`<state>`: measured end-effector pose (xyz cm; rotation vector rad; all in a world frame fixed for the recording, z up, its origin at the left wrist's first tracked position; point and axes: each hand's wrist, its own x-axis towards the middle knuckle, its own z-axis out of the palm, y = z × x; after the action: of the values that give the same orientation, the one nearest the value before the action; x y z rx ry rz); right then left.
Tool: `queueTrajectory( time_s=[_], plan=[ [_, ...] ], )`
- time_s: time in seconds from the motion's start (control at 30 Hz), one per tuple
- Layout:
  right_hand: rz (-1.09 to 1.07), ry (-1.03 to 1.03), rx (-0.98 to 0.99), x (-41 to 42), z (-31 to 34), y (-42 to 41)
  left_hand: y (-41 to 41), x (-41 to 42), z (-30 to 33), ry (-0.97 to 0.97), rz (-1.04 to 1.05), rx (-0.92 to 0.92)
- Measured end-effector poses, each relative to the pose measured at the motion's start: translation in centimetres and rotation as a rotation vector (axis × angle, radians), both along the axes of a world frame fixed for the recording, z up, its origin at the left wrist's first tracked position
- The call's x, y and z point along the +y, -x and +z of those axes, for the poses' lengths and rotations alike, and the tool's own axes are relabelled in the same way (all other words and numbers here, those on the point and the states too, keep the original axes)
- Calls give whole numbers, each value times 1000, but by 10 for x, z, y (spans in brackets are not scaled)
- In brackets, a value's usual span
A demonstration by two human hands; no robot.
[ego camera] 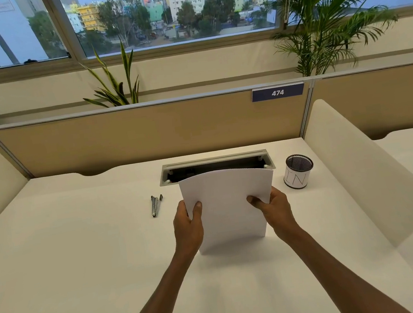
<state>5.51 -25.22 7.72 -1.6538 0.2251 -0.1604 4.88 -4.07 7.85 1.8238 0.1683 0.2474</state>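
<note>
A white sheaf of paper [228, 205] stands upright on its lower edge on the white desk [81, 249], its top bowed slightly. My left hand [188, 226] grips its left edge with the thumb across the front. My right hand [276, 211] grips its right edge the same way. A metal stapler [156, 205] lies on the desk to the left of the paper, apart from it. To the right stands a black mesh cup [298, 171] with a white label marked "IN".
An open cable tray [215, 164] is set into the desk just behind the paper. Cream side dividers [362, 163] flank the desk, and a tan partition with a "474" tag [277, 92] closes the back. Plants stand beyond it under the windows.
</note>
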Motion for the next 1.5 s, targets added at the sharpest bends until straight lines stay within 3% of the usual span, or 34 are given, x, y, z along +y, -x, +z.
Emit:
queueTrajectory(
  time_s=[0.77,1.03,1.37,1.43,1.5],
  plan=[
    [57,54,-15,17,4,-7,4,15,-6,28,108,84],
    [74,213,-49,72,8,-30,13,58,-22,173,159,217],
    [208,359,-1,151,-20,-50,18,128,-52,297,370,326],
    [235,387,7,161,-26,-50,15,141,-49,223,485,294],
    [262,422,11,170,-32,-53,12,152,-43,32,583,231]
  ],
)
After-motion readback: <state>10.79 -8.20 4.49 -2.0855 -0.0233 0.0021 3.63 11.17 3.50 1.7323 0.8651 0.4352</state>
